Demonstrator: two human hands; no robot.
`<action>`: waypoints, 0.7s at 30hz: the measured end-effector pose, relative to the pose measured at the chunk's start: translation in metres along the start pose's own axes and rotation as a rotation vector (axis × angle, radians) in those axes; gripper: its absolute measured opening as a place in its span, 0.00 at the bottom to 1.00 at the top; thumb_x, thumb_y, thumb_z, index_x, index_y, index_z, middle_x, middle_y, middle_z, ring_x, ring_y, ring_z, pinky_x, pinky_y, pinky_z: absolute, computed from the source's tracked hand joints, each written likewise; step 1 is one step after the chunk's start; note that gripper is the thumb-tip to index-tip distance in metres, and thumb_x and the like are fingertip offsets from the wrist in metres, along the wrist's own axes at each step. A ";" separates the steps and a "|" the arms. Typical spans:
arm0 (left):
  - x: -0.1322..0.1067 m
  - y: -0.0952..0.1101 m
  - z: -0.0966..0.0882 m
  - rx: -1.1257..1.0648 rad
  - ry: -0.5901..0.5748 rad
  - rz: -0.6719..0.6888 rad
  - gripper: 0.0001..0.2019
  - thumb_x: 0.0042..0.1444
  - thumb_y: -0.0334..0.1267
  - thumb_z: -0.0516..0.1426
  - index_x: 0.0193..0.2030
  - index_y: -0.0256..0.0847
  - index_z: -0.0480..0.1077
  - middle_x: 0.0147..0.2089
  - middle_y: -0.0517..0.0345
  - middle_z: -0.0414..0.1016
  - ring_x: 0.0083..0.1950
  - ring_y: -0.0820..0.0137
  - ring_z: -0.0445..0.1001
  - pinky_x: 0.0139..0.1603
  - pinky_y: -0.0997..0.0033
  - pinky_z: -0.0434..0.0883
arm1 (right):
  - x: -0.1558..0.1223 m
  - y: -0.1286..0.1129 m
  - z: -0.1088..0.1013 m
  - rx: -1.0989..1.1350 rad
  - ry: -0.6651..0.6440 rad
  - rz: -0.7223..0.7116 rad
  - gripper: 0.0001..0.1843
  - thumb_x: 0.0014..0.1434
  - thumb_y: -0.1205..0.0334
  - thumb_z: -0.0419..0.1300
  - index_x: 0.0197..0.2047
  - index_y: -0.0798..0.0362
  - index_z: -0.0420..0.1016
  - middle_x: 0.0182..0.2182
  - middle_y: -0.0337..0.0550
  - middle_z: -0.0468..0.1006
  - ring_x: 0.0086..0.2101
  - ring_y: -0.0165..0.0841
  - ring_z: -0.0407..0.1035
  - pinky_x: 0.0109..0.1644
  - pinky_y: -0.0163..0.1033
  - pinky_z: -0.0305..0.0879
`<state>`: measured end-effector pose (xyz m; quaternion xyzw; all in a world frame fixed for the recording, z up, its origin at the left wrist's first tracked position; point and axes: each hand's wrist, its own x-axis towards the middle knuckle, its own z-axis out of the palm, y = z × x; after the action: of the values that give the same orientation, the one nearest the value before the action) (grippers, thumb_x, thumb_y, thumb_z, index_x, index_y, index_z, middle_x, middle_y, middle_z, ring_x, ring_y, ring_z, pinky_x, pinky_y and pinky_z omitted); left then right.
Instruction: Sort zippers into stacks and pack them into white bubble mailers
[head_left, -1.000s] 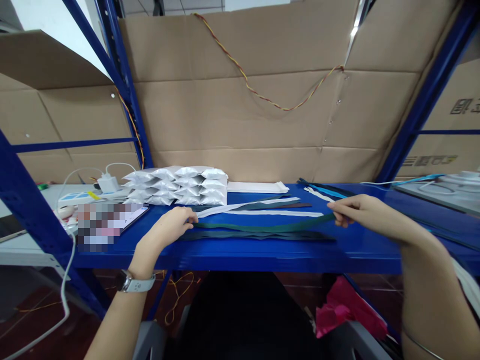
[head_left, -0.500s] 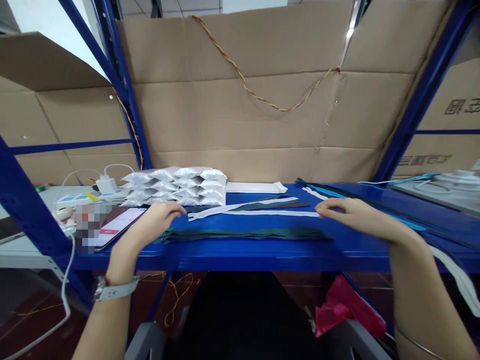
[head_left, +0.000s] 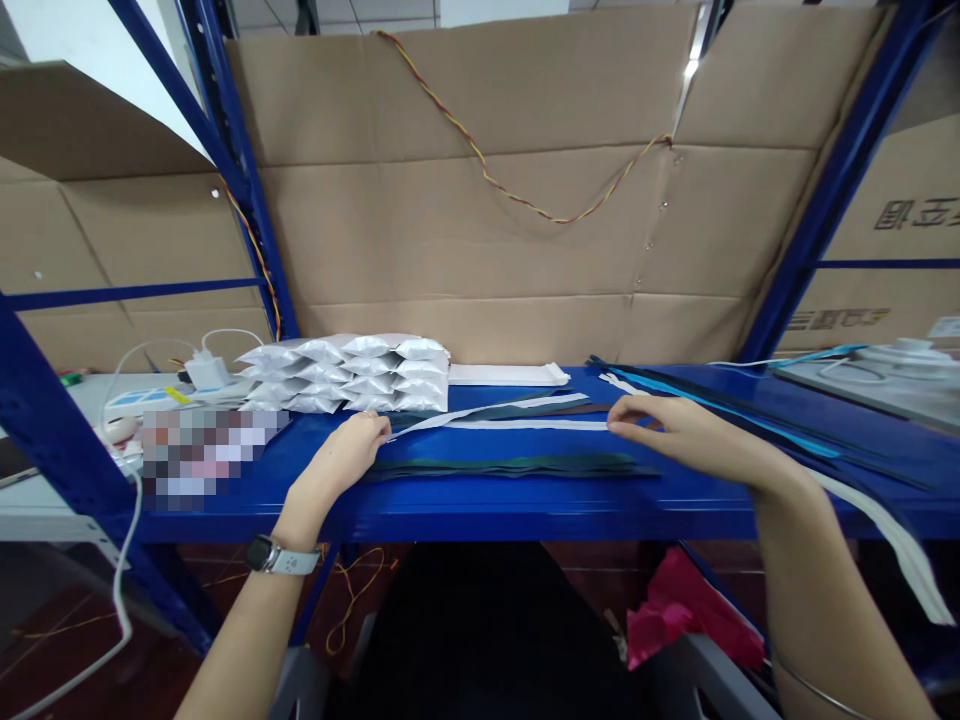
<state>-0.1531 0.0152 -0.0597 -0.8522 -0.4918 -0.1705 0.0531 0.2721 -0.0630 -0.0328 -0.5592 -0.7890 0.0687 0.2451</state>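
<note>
A narrow white zipper (head_left: 525, 426) lies stretched from left to right across the blue shelf. Its right end is pinched between the thumb and fingers of my right hand (head_left: 675, 430). My left hand (head_left: 346, 458) is closed at the left ends of the white zippers, palm down; its fingertips partly hide what they grip. A second white zipper (head_left: 495, 407) crosses at a slant, with dark and brown strips beneath it. Nearer the front edge, a flat stack of dark green zippers (head_left: 517, 467) runs parallel to the shelf.
Silvery white packets (head_left: 352, 375) are stacked behind my left hand, beside a long white packet (head_left: 510, 375). Black, blue and white strips (head_left: 720, 405) lie at the right, some hanging over the edge. A blue post (head_left: 67, 420) stands at left; cardboard (head_left: 450, 240) closes the back.
My left hand has moved right and closed in at the left ends of the white zippers. My right hand has shifted slightly left, still pinching. The view has turned a little.
</note>
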 end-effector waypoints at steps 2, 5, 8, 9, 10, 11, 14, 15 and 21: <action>-0.002 0.006 -0.005 -0.014 0.081 -0.020 0.10 0.60 0.32 0.47 0.35 0.38 0.69 0.38 0.50 0.71 0.39 0.65 0.71 0.43 0.66 0.66 | 0.001 -0.010 0.003 0.025 0.019 -0.014 0.13 0.59 0.51 0.54 0.37 0.50 0.75 0.37 0.43 0.78 0.38 0.38 0.71 0.43 0.42 0.63; -0.004 0.027 -0.017 -0.108 0.237 -0.009 0.11 0.62 0.33 0.46 0.38 0.39 0.69 0.37 0.53 0.72 0.39 0.67 0.70 0.42 0.67 0.65 | 0.004 -0.037 0.014 0.118 0.033 -0.071 0.12 0.59 0.52 0.55 0.38 0.50 0.75 0.37 0.43 0.78 0.37 0.37 0.71 0.42 0.41 0.64; -0.007 0.057 -0.028 -0.281 0.251 0.056 0.10 0.63 0.35 0.47 0.38 0.39 0.69 0.33 0.58 0.73 0.33 0.70 0.70 0.37 0.71 0.65 | 0.008 -0.072 0.034 0.272 -0.023 -0.187 0.12 0.61 0.54 0.54 0.38 0.50 0.74 0.36 0.42 0.78 0.37 0.36 0.71 0.42 0.40 0.65; -0.008 0.069 -0.029 -0.336 0.241 0.083 0.10 0.63 0.36 0.48 0.38 0.39 0.70 0.33 0.59 0.74 0.33 0.71 0.70 0.36 0.72 0.65 | 0.008 -0.085 0.041 0.323 -0.031 -0.218 0.11 0.61 0.54 0.54 0.39 0.51 0.74 0.36 0.42 0.78 0.36 0.35 0.71 0.42 0.40 0.65; -0.009 0.080 -0.030 -0.382 0.234 0.112 0.11 0.63 0.37 0.48 0.38 0.39 0.70 0.34 0.59 0.74 0.33 0.72 0.70 0.36 0.72 0.65 | 0.009 -0.096 0.049 0.366 -0.035 -0.239 0.11 0.62 0.55 0.54 0.39 0.51 0.74 0.36 0.42 0.78 0.37 0.35 0.71 0.43 0.40 0.65; -0.010 0.090 -0.030 -0.419 0.234 0.143 0.11 0.64 0.37 0.48 0.39 0.39 0.71 0.35 0.58 0.75 0.34 0.72 0.71 0.36 0.72 0.66 | 0.008 -0.107 0.056 0.405 -0.032 -0.251 0.10 0.62 0.56 0.54 0.40 0.51 0.74 0.36 0.42 0.78 0.37 0.34 0.71 0.43 0.40 0.65; -0.014 0.117 -0.024 -0.467 0.244 0.246 0.12 0.65 0.35 0.46 0.43 0.40 0.70 0.41 0.56 0.76 0.41 0.71 0.73 0.43 0.71 0.68 | 0.008 -0.129 0.076 0.518 0.001 -0.253 0.09 0.61 0.58 0.55 0.41 0.51 0.73 0.34 0.41 0.78 0.35 0.33 0.72 0.42 0.38 0.65; -0.015 0.123 -0.022 -0.460 0.245 0.276 0.12 0.65 0.34 0.46 0.45 0.40 0.70 0.42 0.56 0.76 0.43 0.70 0.73 0.45 0.70 0.68 | 0.008 -0.132 0.081 0.560 0.017 -0.244 0.09 0.62 0.58 0.55 0.40 0.52 0.73 0.32 0.41 0.78 0.33 0.32 0.72 0.40 0.37 0.65; -0.020 0.133 -0.020 -0.362 0.241 0.339 0.14 0.64 0.29 0.45 0.53 0.41 0.65 0.42 0.55 0.74 0.43 0.70 0.72 0.44 0.69 0.69 | 0.012 -0.127 0.096 0.661 0.106 -0.214 0.13 0.62 0.55 0.54 0.31 0.53 0.73 0.25 0.40 0.75 0.25 0.30 0.68 0.32 0.35 0.62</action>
<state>-0.0531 -0.0749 -0.0372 -0.8916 -0.2937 -0.3445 -0.0142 0.1172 -0.0822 -0.0637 -0.3663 -0.7645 0.2652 0.4594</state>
